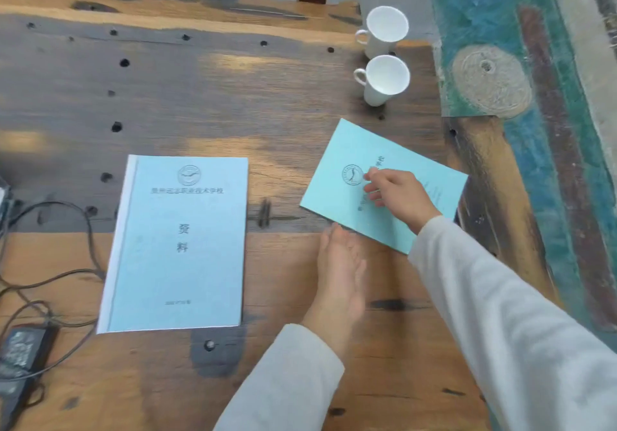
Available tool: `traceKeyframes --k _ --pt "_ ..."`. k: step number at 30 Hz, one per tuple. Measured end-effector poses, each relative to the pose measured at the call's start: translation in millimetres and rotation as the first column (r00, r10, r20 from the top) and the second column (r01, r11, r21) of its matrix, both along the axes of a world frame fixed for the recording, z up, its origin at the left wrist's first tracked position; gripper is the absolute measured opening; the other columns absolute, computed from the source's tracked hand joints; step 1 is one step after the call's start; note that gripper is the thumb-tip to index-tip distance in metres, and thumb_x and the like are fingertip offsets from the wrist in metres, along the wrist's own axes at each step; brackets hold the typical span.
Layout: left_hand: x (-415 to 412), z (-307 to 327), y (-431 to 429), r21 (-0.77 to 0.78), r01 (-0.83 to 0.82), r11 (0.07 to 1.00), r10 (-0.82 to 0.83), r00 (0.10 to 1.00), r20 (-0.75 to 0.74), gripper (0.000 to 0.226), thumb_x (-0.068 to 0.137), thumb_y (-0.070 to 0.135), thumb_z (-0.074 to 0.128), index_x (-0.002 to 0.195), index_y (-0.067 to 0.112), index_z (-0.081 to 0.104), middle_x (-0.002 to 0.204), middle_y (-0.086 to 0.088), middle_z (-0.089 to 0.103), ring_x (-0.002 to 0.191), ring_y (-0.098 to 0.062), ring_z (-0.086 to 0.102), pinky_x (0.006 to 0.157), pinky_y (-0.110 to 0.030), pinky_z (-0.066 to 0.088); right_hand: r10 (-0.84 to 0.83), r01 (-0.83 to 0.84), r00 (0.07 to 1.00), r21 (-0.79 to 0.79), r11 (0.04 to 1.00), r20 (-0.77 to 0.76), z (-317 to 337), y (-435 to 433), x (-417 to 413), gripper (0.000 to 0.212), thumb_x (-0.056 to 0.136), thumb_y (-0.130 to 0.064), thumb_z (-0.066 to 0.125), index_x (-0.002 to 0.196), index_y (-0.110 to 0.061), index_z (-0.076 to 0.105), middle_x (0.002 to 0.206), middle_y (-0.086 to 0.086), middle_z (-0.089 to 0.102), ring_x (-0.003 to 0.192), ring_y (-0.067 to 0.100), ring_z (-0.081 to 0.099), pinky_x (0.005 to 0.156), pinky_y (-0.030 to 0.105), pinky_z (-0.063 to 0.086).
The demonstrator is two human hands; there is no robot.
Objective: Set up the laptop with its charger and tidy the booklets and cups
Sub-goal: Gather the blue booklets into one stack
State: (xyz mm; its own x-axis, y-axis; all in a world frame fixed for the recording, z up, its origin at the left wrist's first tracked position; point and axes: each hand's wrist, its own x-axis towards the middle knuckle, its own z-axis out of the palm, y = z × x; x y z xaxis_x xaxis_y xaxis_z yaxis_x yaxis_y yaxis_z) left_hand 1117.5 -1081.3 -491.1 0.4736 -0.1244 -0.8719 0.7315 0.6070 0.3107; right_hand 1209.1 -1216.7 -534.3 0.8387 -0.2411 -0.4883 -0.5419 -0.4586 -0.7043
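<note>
My right hand (397,193) rests flat and open on the tilted blue booklet (384,183) near the counter (233,97) edge. My left hand (340,273), open too, touches its near edge. A hard push could knock the two white cups (384,77) just behind.

We've got soft, even daylight, pale glare patches on the wooden table (233,97), faint shadows, slightly blurred, bowed edges.

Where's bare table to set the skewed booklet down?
Bare wood lies behind the straight booklet, left of the two cups, and near the front edge right of the charger brick. Crowded: cables at left; both hands around the skewed booklet.
</note>
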Motion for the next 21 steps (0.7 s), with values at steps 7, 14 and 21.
traceKeyframes --k 7,14,21 --pt "9 3 -81 -0.016 -0.226 0.974 0.219 0.957 -0.190 0.037 0.106 0.042 0.041 0.136 0.022 0.052 0.124 0.001 0.058 0.132 -0.023 0.052 0.112 -0.037 0.039 0.119 -0.128 0.991 -0.225 0.966 -0.053 10 -90 41 0.053 0.101 -0.051 0.039 0.118 -0.011 0.069 0.130 0.013 0.066 0.126 0.033 0.053 0.093 0.030 0.033" --pt "11 -5 -104 0.176 -0.256 0.951 0.291 0.932 -0.218 0.019 0.105 0.037 0.048 0.118 0.026 0.055 0.124 0.001 0.056 0.125 -0.019 0.050 0.116 -0.041 0.035 0.317 -0.334 0.942 -0.206 0.920 -0.112 9 -100 75 0.043 0.103 -0.042 0.044 0.130 -0.017 0.064 0.137 0.011 0.062 0.132 0.031 0.051 0.110 0.038 0.037" --pt "25 -12 -115 0.274 -0.189 0.943 0.230 0.965 -0.124 0.014 0.103 0.024 0.052 0.091 0.024 0.058 0.096 0.004 0.066 0.085 -0.012 0.061 0.088 -0.033 0.045 0.299 -0.309 0.950 -0.138 0.941 -0.089 3 -108 76 0.044 0.098 -0.047 0.051 0.131 -0.020 0.065 0.138 0.005 0.062 0.131 0.026 0.051 0.112 0.036 0.036"
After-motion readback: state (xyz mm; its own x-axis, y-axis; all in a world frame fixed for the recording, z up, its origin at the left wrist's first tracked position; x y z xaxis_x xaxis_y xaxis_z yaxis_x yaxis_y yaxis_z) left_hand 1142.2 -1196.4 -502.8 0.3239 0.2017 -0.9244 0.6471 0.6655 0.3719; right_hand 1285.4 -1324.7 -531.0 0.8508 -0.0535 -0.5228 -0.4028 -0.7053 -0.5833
